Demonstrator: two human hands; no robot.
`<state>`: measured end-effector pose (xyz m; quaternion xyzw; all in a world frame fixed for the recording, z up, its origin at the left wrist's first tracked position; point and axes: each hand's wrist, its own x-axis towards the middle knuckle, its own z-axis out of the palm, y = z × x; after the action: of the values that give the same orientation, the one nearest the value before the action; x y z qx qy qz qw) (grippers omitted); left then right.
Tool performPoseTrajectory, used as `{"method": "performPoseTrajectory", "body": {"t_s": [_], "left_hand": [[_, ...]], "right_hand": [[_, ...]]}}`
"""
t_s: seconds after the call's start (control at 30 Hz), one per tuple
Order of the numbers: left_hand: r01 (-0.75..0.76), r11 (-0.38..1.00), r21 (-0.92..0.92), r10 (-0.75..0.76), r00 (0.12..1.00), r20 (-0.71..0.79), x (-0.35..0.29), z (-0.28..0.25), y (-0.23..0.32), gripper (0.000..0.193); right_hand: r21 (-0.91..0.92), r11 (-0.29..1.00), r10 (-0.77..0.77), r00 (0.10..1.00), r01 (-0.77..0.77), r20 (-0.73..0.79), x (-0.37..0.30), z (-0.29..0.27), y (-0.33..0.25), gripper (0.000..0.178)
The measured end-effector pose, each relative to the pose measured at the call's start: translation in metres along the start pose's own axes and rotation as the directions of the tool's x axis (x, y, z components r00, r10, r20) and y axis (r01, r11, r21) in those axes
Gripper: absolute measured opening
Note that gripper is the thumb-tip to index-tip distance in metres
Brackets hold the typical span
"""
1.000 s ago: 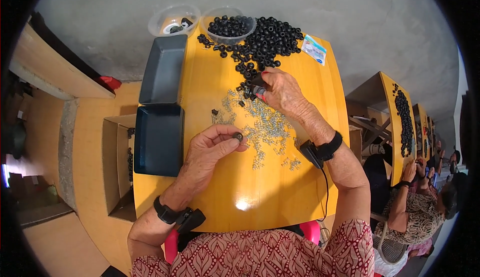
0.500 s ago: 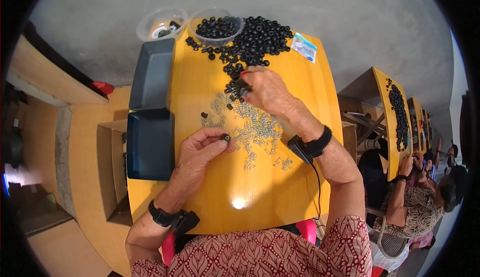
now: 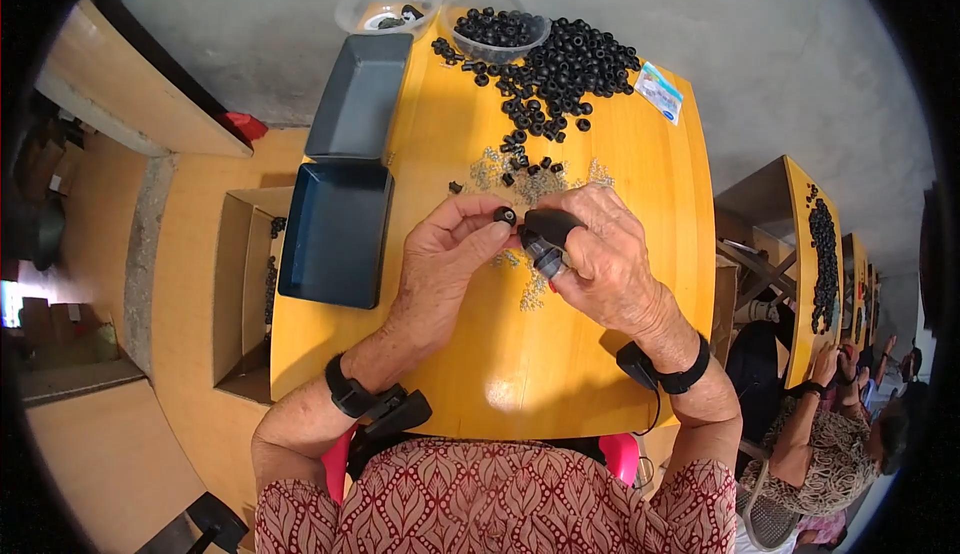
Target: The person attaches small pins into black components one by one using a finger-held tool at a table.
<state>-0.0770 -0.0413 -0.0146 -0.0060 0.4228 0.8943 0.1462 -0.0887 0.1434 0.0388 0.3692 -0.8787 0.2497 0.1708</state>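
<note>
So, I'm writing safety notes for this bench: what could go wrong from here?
The tool in the right hand sits close to the left fingers, so a slip might hit them. The small black part is pinched at the fingertips and could pop loose. Loose metal bits lie nearby and may scatter if brushed.

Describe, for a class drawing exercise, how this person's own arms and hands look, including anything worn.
The left hand and right hand wear no gloves. Each has a black wristband with a black, boxy device beside it; a thin black cable runs from the right one. The short fabric sleeves are red and cream, with a leaf-like pattern.
</note>
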Motion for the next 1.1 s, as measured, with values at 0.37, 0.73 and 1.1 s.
{"method": "performPoseTrajectory", "body": {"t_s": [0.37, 0.73, 1.1], "left_hand": [[-0.022, 0.997, 0.068, 0.021, 0.999, 0.025, -0.021, 0.02, 0.007, 0.023], [-0.016, 0.999, 0.029, 0.012, 0.993, 0.122, -0.045, 0.035, 0.001, 0.024], [0.088, 0.996, -0.021, -0.082, 0.976, 0.202, -0.065, 0.046, 0.0, 0.022]], "right_hand": [[-0.081, 0.997, 0.001, 1.0, -0.004, -0.03, -0.016, -0.015, -0.029, 0.018], [0.132, 0.98, 0.172, 0.965, -0.147, -0.2, -0.046, -0.027, -0.055, 0.022], [0.128, 0.985, 0.137, 0.97, -0.113, -0.199, -0.065, -0.042, -0.071, 0.023]]}}
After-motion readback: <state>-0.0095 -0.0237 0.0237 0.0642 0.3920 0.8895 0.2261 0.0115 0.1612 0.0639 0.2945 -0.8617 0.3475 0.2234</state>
